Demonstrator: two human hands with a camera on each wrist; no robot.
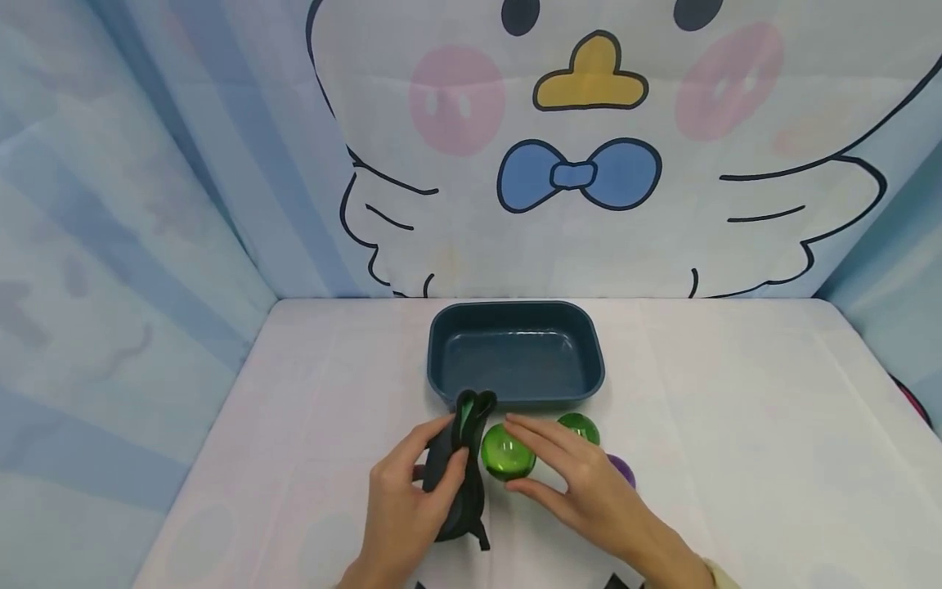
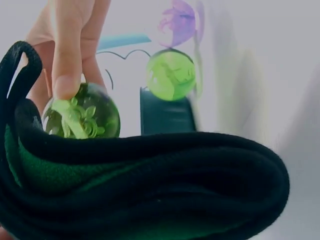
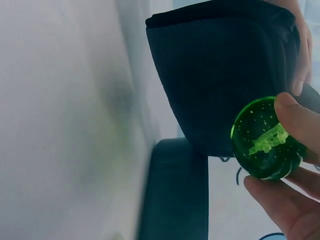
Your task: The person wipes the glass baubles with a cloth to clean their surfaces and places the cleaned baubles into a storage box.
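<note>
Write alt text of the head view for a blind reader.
A left hand grips dark folded fabric beside a green ball held in the right hand. Behind them sits a dark-blue tray; a second green ball and a purple ball are partly hidden.

Left hand (image 1: 408, 501) and right hand (image 1: 589, 478) are bare; a pale yellowish sleeve (image 1: 718, 575) shows at the frame's bottom, right of centre.

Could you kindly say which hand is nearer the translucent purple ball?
Right: the right hand partly hides the purple ball; the left hand is farther left, gripping folded dark fabric.
</note>
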